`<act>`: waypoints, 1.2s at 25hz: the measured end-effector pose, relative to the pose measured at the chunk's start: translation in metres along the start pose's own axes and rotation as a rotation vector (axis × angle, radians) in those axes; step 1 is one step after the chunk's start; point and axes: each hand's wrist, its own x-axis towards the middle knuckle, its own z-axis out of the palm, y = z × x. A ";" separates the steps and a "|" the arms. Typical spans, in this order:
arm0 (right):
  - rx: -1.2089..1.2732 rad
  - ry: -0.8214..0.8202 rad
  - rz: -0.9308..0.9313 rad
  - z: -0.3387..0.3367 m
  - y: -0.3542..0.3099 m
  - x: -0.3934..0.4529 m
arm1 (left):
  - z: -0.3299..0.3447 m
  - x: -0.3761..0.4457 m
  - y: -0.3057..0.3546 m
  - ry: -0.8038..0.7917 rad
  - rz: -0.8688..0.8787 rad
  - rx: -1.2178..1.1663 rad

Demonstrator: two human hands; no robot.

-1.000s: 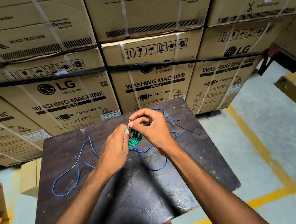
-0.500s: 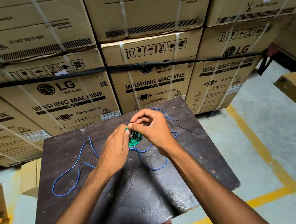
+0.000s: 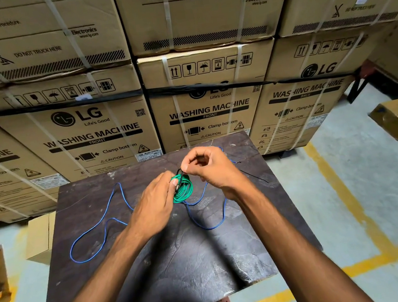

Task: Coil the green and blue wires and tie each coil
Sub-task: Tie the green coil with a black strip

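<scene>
The left hand (image 3: pixel 153 208) grips the green wire coil (image 3: pixel 184 189); the right hand (image 3: pixel 211 168) pinches a black tie (image 3: pixel 179 171) at its top. The blue wire (image 3: pixel 97 230) lies loose on the dark table (image 3: pixel 183 267).

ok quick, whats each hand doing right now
Left hand: closed, holding the green wire coil by its left side.
Right hand: closed, pinching a thin black tie at the top of the coil.

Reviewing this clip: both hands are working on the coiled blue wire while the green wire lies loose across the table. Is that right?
No, the colours are swapped. In the head view the left hand and right hand hold the coiled green wire, while the blue wire lies loose across the table.
</scene>
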 end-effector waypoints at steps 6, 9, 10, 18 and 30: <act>-0.101 -0.105 -0.121 -0.014 0.004 0.003 | -0.003 -0.001 0.004 -0.029 0.013 0.006; -0.137 -0.163 -0.148 -0.019 0.004 0.004 | -0.004 -0.001 0.004 -0.045 0.015 0.010; -0.168 -0.182 -0.163 -0.019 0.004 0.004 | -0.004 -0.001 0.003 -0.049 0.016 0.012; -0.196 -0.184 -0.190 -0.015 0.004 0.007 | -0.004 -0.002 -0.001 -0.070 0.016 -0.053; -0.256 -0.117 -0.222 -0.011 -0.001 0.005 | -0.001 -0.002 -0.003 -0.067 0.001 -0.082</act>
